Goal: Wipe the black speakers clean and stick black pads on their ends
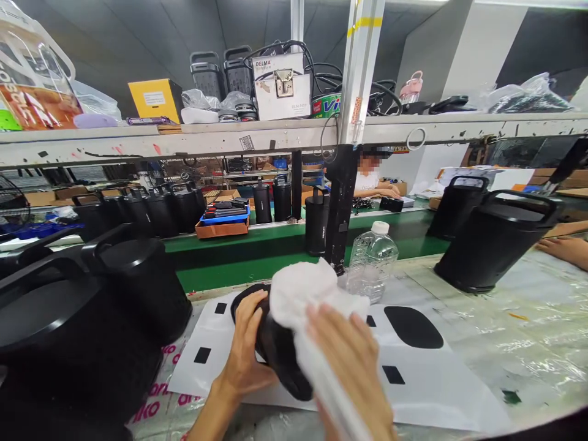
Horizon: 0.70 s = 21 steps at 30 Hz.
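A black cylindrical speaker (pixel 280 352) lies tilted over a white sheet (pixel 427 392) with black patches. Wrapped round its left side is my left hand (pixel 245 352), with the thumb toward the near end. My right hand (pixel 346 361), blurred by motion, presses a white cloth (pixel 305 291) against the speaker's right side; the cloth hangs down past the wrist and hides part of the speaker. Just behind the cloth stands a clear plastic bottle (pixel 372 260) with a white cap.
Large black speakers (pixel 133 282) crowd the left. Two more (pixel 496 239) stand at the right, near another person's hand (pixel 567 248). A green conveyor (pixel 239 260) runs behind the bench, past a dark post (pixel 340 202). Overhead is a loaded shelf (pixel 184 141). A person sits beyond.
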Tool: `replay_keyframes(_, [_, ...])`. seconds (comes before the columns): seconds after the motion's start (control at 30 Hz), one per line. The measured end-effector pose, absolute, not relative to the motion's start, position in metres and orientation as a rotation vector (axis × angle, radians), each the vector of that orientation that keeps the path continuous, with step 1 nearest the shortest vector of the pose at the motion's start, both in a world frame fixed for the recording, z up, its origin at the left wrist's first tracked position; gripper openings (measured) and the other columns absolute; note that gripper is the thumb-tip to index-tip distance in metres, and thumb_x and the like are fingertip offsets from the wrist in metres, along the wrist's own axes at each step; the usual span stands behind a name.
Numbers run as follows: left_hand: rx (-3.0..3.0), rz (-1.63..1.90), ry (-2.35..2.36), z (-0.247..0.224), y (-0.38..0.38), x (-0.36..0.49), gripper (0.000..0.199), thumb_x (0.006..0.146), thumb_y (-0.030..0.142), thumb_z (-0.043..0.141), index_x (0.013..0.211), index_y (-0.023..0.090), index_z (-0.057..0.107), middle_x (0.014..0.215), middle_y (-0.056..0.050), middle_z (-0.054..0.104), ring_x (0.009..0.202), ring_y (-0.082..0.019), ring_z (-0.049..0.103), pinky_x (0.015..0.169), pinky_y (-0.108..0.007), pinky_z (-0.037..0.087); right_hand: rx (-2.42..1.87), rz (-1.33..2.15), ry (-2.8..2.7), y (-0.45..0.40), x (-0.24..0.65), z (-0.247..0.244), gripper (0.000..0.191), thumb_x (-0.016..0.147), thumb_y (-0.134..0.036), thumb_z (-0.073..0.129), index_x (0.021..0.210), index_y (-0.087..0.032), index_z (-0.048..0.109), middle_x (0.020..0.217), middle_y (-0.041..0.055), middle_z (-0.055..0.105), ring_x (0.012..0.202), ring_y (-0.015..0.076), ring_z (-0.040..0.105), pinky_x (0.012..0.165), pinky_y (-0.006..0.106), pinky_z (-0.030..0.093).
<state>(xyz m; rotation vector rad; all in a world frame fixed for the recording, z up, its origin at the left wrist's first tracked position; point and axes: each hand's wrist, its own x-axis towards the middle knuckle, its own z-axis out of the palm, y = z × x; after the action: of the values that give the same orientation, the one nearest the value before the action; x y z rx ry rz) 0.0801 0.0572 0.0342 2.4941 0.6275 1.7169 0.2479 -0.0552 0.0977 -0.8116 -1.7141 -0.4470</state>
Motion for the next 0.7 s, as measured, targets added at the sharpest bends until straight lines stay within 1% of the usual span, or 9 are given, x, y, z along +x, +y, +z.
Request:
replay_keyframes(0.07, [2.660, 1.809, 0.482, 0.036, 0.059, 0.083, 0.101, 0.072, 0.025, 0.074, 0.154, 0.027, 0.015, 0.148, -0.016, 0.040, 0.135, -0.035, 0.044, 0.109, -0.060, 0.041, -0.868, -0.162, -1.570, -0.053, 0.255, 0.097, 0.050, 0.098, -0.018, 0.043, 0.147, -0.025, 0.045, 0.144, 0.0039, 0.050, 0.137, 0.0241, 0.040, 0.119, 0.041, 0.024])
replay_keyframes(0.13, [2.767, 1.837, 0.488, 0.039, 0.058, 0.085, 0.100, 0.072, 0.020, 0.072, 0.154, 0.022, 0.016, 0.147, -0.021, 0.040, 0.133, -0.036, 0.044, 0.105, -0.062, 0.042, -0.908, 0.167, -1.303, -0.052, 0.261, 0.093, 0.039, 0.101, -0.027, 0.045, 0.139, -0.026, 0.055, 0.142, 0.0047, 0.052, 0.137, 0.0263, 0.040, 0.116, 0.043, 0.031])
replay_keyframes(0.17, [2.791, 1.833, 0.516, 0.040, 0.057, 0.086, 0.099, 0.073, 0.020, 0.071, 0.154, 0.022, 0.015, 0.146, -0.021, 0.041, 0.133, -0.035, 0.045, 0.104, -0.062, 0.043, -0.928, 0.312, -1.144, -0.052, 0.264, 0.089, 0.035, 0.101, -0.034, 0.048, 0.132, -0.025, 0.062, 0.138, 0.0060, 0.056, 0.135, 0.0277, 0.042, 0.115, 0.043, 0.034])
replay_keyframes(0.23, [2.822, 1.832, 0.528, 0.041, 0.053, 0.087, 0.095, 0.075, 0.022, 0.071, 0.152, 0.024, 0.016, 0.145, -0.021, 0.043, 0.132, -0.034, 0.046, 0.102, -0.062, 0.043, -1.001, 0.545, -0.837, -0.052, 0.272, 0.082, 0.040, 0.094, -0.050, 0.058, 0.118, -0.020, 0.070, 0.125, 0.0084, 0.065, 0.129, 0.0304, 0.049, 0.112, 0.042, 0.038])
replay_keyframes(0.33, [2.857, 1.821, 0.503, 0.040, 0.047, 0.087, 0.089, 0.076, 0.024, 0.071, 0.149, 0.023, 0.021, 0.141, -0.020, 0.044, 0.133, -0.033, 0.044, 0.105, -0.060, 0.042, -1.108, 0.737, -0.579, -0.054, 0.293, 0.074, 0.050, 0.081, -0.059, 0.071, 0.107, -0.017, 0.074, 0.109, 0.0082, 0.071, 0.120, 0.0319, 0.057, 0.105, 0.038, 0.046])
replay_keyframes(0.47, [2.949, 1.727, 0.497, 0.035, 0.040, 0.093, 0.080, 0.073, 0.016, 0.070, 0.142, 0.019, 0.028, 0.139, -0.020, 0.040, 0.136, -0.034, 0.039, 0.110, -0.057, 0.037, -1.108, 0.951, -0.319, -0.070, 0.311, 0.074, 0.048, 0.061, -0.054, 0.086, 0.091, -0.018, 0.075, 0.099, 0.0071, 0.074, 0.106, 0.0338, 0.065, 0.082, 0.035, 0.059])
replay_keyframes(0.57, [3.037, 1.624, 0.491, 0.037, 0.029, 0.104, 0.069, 0.073, 0.011, 0.068, 0.135, 0.021, 0.040, 0.141, -0.019, 0.039, 0.137, -0.035, 0.037, 0.110, -0.059, 0.034, -1.051, 1.155, -0.170, -0.085, 0.302, 0.079, 0.045, 0.069, -0.054, 0.083, 0.096, -0.019, 0.075, 0.106, 0.0067, 0.073, 0.104, 0.0296, 0.067, 0.075, 0.031, 0.060])
replay_keyframes(0.63, [3.021, 1.402, 0.474, 0.044, 0.025, 0.106, 0.069, 0.075, 0.022, 0.072, 0.138, 0.022, 0.044, 0.140, -0.018, 0.045, 0.135, -0.036, 0.040, 0.109, -0.059, 0.036, -1.037, 1.178, -0.158, -0.089, 0.294, 0.080, 0.043, 0.068, -0.049, 0.084, 0.097, -0.018, 0.075, 0.104, 0.0069, 0.073, 0.098, 0.0274, 0.069, 0.072, 0.028, 0.059])
replay_keyframes(0.7, [2.817, 1.196, 0.495, 0.052, 0.030, 0.100, 0.063, 0.079, 0.042, 0.071, 0.136, 0.025, 0.051, 0.134, -0.013, 0.055, 0.128, -0.033, 0.049, 0.107, -0.054, 0.041, -1.037, 1.152, -0.149, -0.089, 0.291, 0.078, 0.041, 0.063, -0.040, 0.088, 0.094, -0.016, 0.075, 0.093, 0.0056, 0.075, 0.086, 0.0259, 0.071, 0.065, 0.026, 0.058])
